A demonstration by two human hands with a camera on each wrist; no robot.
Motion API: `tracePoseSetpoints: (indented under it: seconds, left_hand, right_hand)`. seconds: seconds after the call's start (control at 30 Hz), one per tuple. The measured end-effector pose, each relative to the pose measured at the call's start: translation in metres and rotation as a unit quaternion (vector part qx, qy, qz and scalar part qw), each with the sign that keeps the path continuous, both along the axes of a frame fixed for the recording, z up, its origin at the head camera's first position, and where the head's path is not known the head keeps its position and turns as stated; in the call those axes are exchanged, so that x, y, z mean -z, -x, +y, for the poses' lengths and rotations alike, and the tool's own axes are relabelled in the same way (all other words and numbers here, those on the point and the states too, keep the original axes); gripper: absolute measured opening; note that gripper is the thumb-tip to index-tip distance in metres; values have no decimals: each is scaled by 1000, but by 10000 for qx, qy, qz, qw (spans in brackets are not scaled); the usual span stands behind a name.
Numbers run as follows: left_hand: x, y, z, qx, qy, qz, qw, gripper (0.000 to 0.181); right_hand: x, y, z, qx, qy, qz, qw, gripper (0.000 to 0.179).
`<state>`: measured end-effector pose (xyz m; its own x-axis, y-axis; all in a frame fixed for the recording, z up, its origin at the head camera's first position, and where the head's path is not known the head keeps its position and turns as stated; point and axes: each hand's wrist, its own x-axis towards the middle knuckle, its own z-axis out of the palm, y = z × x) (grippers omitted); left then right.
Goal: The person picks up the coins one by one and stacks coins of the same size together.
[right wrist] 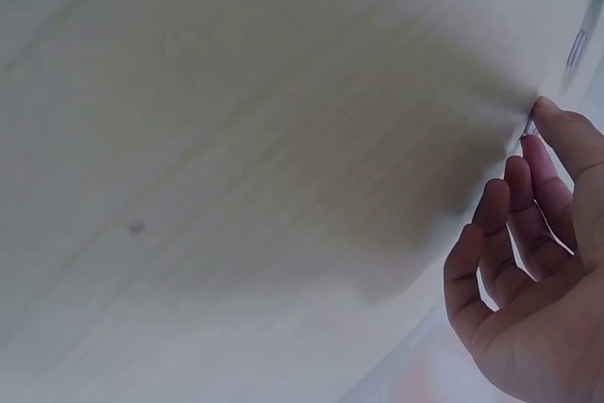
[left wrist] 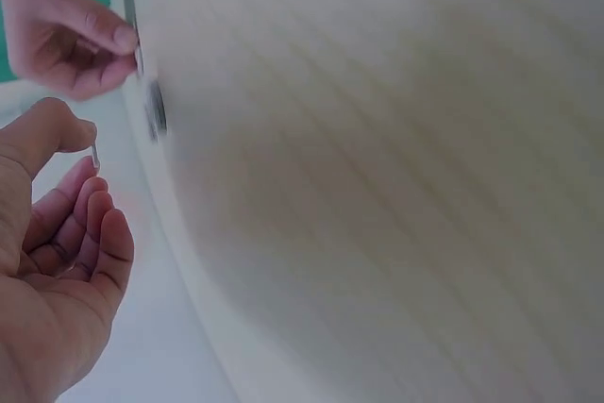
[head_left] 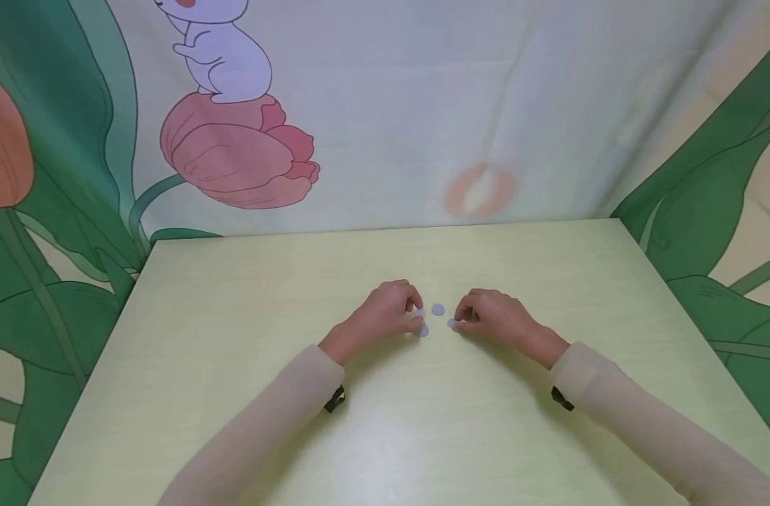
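Between thumb and index finger, my left hand [head_left: 387,309] pinches a thin pale round disc [left wrist: 95,155], seen edge-on in the left wrist view. My right hand [head_left: 495,316] pinches another pale disc [head_left: 451,323] by its edge, low over the table; it shows as a thin sliver between the fingertips in the right wrist view. A third disc [head_left: 438,309] lies flat on the table between the two hands, slightly farther back. Right by the left thumb tip, one more disc [head_left: 424,331] is partly covered.
The pale wood-grained table [head_left: 264,295] runs back to a hanging cloth [head_left: 385,140] printed with a rabbit and flowers. More of the leaf-printed cloth hangs along both sides. Dark straps [head_left: 335,399] show under the sleeve cuffs.
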<state>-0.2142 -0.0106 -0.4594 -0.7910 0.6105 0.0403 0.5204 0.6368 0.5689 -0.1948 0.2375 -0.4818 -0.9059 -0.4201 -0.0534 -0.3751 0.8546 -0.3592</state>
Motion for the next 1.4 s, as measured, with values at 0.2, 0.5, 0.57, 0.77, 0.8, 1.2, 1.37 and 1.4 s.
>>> tracePoseSetpoints:
  seconds: [0.2,0.5,0.57,0.77,0.8,1.2,1.37,1.4]
  left_hand:
    - [0,5,23,298,165,14,9994,16]
    - [5,11,42,567,367,-52,9977,16]
    - [8,12,44,626,424,-84,9971,17]
    - [16,15,52,813,586,-135,9949,20]
    - [18,16,53,829,610,-144,9946,21]
    - [22,19,57,1033,540,-430,9922,17]
    - [20,20,58,1076,542,-559,9911,16]
    - [20,20,58,1089,538,-587,9909,16]
  right_hand:
    - [-1,0,0,4,40,8,10000,18]
    - [-3,-2,0,-33,173,35,9998,19]
    - [-3,-2,0,-1,205,4,9998,19]
    - [-1,-4,2,38,369,-56,9993,16]
    - [-1,-4,3,32,413,-57,9991,16]
    - [4,-7,8,7,592,-2,9982,9]
    - [5,-8,10,-54,475,94,9988,5]
    - [4,-8,10,-61,479,101,9988,5]
